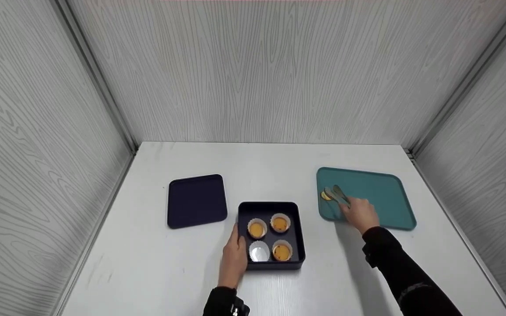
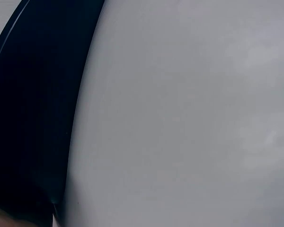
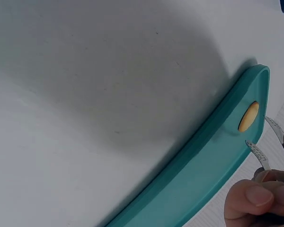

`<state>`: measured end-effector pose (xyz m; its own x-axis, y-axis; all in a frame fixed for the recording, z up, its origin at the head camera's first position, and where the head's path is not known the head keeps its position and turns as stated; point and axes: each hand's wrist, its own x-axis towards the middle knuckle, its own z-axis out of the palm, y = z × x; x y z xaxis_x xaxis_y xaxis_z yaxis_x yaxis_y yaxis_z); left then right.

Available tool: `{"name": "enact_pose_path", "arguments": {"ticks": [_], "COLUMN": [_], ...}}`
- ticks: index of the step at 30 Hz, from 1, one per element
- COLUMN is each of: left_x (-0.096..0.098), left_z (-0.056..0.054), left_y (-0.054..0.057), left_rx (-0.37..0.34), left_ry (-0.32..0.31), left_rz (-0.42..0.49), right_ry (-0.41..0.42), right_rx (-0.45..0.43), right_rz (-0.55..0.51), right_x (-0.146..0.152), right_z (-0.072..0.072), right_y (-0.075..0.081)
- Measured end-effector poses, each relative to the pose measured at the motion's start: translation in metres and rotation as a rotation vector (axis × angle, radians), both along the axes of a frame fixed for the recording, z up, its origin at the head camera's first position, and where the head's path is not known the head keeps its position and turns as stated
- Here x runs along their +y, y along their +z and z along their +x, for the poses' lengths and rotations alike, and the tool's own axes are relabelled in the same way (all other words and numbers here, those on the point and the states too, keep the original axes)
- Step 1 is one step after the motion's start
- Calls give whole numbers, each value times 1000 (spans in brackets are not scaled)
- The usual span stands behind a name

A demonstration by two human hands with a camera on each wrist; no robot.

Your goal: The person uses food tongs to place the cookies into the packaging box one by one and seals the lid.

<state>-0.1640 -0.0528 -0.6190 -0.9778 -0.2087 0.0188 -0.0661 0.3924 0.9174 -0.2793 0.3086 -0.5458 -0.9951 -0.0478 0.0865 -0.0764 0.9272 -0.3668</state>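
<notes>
My left hand (image 1: 234,256) grips the left side of a dark square box (image 1: 300,248), thumb along its rim. Inside sit white paper cups; the front-left cup (image 1: 259,252) is empty, while the others hold golden round pastries (image 1: 280,224). Over at the teal tray (image 1: 378,199), my right hand (image 1: 361,214) holds a pair of metal tongs (image 3: 258,153), whose perforated tips are spread apart. Close to those tips, a small golden oval biscuit (image 3: 249,117) lies near the tray's left end. In the left wrist view only the box's dark outer wall (image 2: 38,104) and a sliver of hand show.
To the left of the box lies a dark flat tray (image 1: 196,201) on the white table (image 1: 156,272). Grey wood-grain panels (image 1: 253,74) enclose the table at the back and both sides.
</notes>
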Motion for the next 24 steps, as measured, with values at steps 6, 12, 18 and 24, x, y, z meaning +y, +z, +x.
{"name": "enact_pose_path", "arguments": {"ticks": [6,12,18,24], "left_x": [0,0,0,0], "left_z": [0,0,0,1], "left_y": [0,-1,-1,-1], "left_rx": [-18,-19,-21,-36], "left_ry": [-1,-4,-9,-11], "left_rz": [7,9,15,8], "right_ry": [-27,-29,-36,-61], "right_rx": [-62,-90,-116,-78], "right_rz": [-33,-49,-47,-28], "right_x": [0,0,0,-1], "right_z": [0,0,0,3], "right_y": [-2,-5,-5,-3]}}
